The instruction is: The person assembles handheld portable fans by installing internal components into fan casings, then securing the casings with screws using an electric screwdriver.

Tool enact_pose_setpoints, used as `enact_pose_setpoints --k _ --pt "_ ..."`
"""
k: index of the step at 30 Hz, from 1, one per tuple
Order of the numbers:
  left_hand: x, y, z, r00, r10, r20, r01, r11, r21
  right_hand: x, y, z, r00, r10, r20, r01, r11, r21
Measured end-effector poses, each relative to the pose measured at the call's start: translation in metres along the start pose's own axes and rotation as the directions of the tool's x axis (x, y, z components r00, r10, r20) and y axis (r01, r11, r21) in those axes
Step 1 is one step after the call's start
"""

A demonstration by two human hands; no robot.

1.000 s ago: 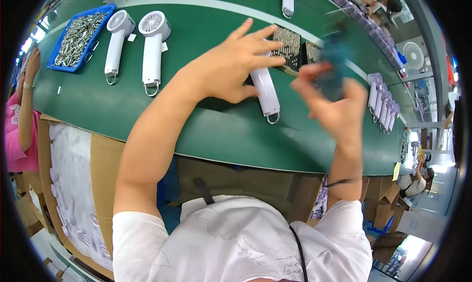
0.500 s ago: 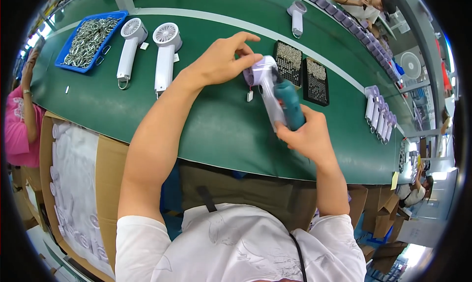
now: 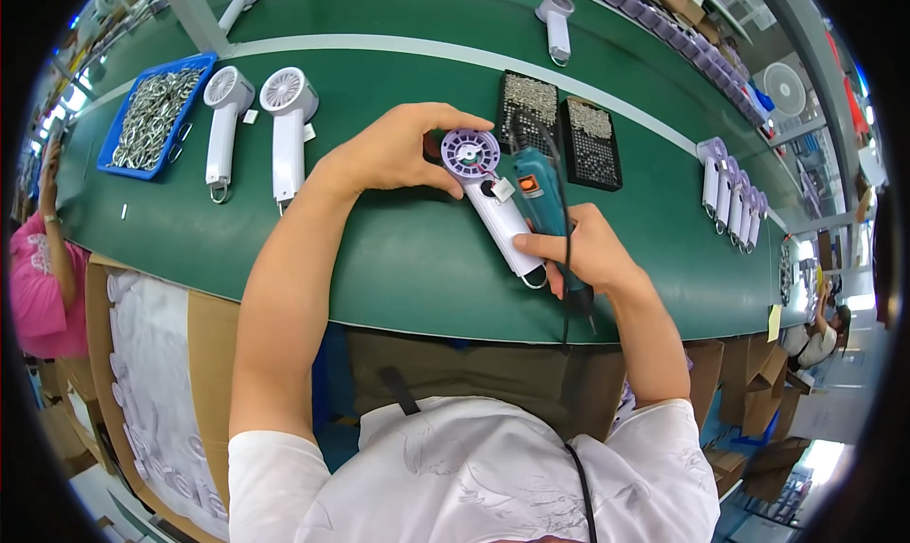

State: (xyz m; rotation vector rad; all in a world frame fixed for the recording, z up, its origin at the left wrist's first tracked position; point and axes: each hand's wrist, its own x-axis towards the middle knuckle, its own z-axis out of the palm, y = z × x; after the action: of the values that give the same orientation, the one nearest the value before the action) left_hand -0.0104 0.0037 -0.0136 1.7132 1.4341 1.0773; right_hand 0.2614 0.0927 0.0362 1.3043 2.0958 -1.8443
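Observation:
A white handheld fan [image 3: 496,223] lies tilted in front of me, its purple round head open to view with inner parts and a small white plug on wires. Around that head curve the thumb and index finger of my left hand [image 3: 393,154]; its other fingers are partly hidden. My right hand [image 3: 592,249] is closed on a teal electric screwdriver [image 3: 538,188] with a black cord. The same hand's thumb presses against the fan's handle, near the metal loop at its end. The screwdriver lies alongside the fan, its lower tip pointing toward me.
Two white fans [image 3: 287,126] lie left on the green table [image 3: 398,268], beside a blue tray [image 3: 102,154] of metal loops. Two black trays [image 3: 607,181] of small screws stand beyond my hands. Several fans [image 3: 725,192] line the right. A cardboard box [image 3: 210,339] sits below left.
The fan has turned over, so its purple head now faces up. The screwdriver's tip has come away from the head and swung toward me. My left hand has moved down around the head.

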Motion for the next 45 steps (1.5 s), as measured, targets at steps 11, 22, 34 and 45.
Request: enact_pose_setpoints --k 11,22,34,45 --pt "0.008 0.002 0.009 1.000 0.000 -0.007 -0.001 1.000 -0.003 0.027 -0.044 -0.062 0.443 -0.765 -0.468 0.851 0.524 -0.050" --pt "0.013 0.008 0.024 0.998 0.068 -0.001 -0.068 0.995 0.074 0.109 -0.055 -0.062 0.372 -0.678 -0.634 0.928 0.289 0.235" --pt "0.017 0.006 0.024 0.996 0.087 0.005 -0.086 0.987 0.137 0.109 -0.059 -0.051 0.436 -0.620 -0.652 0.893 0.388 0.228" --pt "0.016 0.004 0.026 0.994 0.110 -0.009 -0.108 0.987 0.117 0.112 -0.053 -0.056 0.451 -0.670 -0.590 0.891 0.374 0.256"
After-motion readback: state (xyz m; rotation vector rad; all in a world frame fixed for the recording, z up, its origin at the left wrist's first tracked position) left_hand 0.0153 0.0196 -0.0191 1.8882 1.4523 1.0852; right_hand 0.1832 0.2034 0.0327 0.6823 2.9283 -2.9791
